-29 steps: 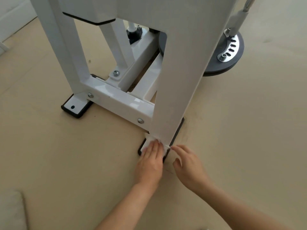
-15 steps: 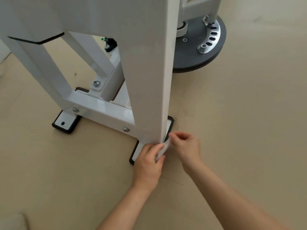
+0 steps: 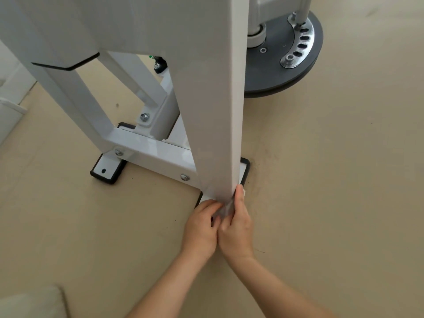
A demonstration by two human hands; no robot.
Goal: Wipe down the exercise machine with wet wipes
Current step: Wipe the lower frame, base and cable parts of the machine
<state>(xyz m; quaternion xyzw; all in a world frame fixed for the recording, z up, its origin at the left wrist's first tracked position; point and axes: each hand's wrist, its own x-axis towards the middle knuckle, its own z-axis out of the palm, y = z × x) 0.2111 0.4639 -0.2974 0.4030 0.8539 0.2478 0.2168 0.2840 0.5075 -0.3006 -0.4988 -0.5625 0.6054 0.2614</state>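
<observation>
The white exercise machine frame rises from black-edged foot plates on the beige floor. Both hands meet at the bottom of its near upright. My left hand has its fingers curled on a white wet wipe at the post's foot. My right hand pinches the same wipe against the post's right corner, with the thumb lying up along the edge. The hands cover most of the wipe.
A dark round disc with a slotted metal plate lies on the floor behind the post. A second foot plate sits to the left. A pale cushion corner shows at bottom left, white furniture at far left.
My right hand has moved in from the right and closed on the wipe beside my left hand. The view has shifted closer to the post.
</observation>
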